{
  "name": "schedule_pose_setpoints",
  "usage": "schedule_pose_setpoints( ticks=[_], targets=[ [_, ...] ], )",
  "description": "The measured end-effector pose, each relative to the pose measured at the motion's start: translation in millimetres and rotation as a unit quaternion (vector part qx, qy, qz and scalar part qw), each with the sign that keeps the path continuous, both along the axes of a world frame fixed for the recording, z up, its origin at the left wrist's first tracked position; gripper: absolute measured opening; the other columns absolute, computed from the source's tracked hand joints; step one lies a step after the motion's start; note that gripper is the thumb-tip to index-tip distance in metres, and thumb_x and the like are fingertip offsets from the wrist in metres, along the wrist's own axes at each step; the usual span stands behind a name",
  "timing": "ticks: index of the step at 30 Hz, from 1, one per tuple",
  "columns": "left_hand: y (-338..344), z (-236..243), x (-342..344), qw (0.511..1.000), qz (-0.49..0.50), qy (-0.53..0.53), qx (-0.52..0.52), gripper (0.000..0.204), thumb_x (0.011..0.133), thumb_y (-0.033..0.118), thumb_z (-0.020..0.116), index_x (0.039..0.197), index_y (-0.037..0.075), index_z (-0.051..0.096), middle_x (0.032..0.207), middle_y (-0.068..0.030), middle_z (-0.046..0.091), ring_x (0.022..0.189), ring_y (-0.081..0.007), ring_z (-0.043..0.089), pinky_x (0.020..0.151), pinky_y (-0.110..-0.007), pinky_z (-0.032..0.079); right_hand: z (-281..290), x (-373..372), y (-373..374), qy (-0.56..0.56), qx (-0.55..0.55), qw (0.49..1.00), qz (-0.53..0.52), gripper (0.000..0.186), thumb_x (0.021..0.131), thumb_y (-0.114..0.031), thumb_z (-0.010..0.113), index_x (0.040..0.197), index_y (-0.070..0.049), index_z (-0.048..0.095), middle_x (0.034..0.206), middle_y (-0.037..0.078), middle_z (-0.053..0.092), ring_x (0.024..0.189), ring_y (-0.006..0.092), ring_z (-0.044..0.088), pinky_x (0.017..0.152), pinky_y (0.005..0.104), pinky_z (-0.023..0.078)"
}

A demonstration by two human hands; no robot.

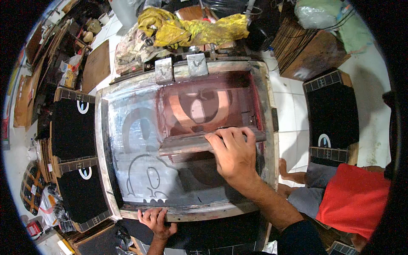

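Note:
A wooden-framed printing screen (102,127) fills the middle, with pale mesh at left bearing line drawings and a dark red inked section at upper right showing a peach-toned design. My right hand (233,155) grips a long squeegee (182,143) lying across the lower part of that red section. My left hand (157,222) has its fingers curled on the frame's near edge, left of centre. Two metal clamps (196,64) (164,69) hold the screen's far edge.
Black printed panels (74,127) lie on cardboard stacks at left, another (330,114) at right. A person in a red top (352,195) is at lower right. A yellow cloth (191,29) lies beyond the screen; cardboard and bags (314,12) stand around the tiled floor (293,110).

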State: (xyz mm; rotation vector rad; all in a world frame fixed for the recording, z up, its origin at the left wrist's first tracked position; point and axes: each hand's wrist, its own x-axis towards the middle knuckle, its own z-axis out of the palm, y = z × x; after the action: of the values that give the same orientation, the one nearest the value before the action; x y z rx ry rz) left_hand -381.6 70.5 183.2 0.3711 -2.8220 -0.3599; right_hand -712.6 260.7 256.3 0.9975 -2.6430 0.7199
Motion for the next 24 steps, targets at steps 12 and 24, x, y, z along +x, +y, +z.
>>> schedule_pose_setpoints(
  ticks=[12, 24],
  targets=[
    [-2, 0, -9, 0.998, -0.041, 0.040, -0.018, 0.052, 0.076, 0.047, 0.065, 0.117, 0.015, 0.066, 0.115, -0.0038, 0.062, 0.114, -0.0300, 0.054, 0.112, -0.072, 0.023, 8, -28, -22, 0.111, 0.049, 0.991, -0.055, 0.027, 0.081, -0.024, 0.079, 0.099, -0.011, 0.064, 0.095, 0.004, 0.064, 0.104, 0.0276, 0.061, 0.091, 0.0488, 0.041],
    [-2, 2, -10, 0.998, -0.042, 0.050, 0.001, 0.061, 0.067, 0.038, 0.074, 0.123, 0.016, 0.065, 0.121, -0.0030, 0.061, 0.117, -0.0307, 0.054, 0.114, -0.070, 0.024, 44, -42, -21, -0.004, 0.127, 0.992, 0.022, 0.037, 0.077, -0.022, 0.083, 0.109, -0.013, 0.067, 0.097, 0.008, 0.069, 0.102, 0.0310, 0.066, 0.082, 0.0483, 0.048]
  ],
)
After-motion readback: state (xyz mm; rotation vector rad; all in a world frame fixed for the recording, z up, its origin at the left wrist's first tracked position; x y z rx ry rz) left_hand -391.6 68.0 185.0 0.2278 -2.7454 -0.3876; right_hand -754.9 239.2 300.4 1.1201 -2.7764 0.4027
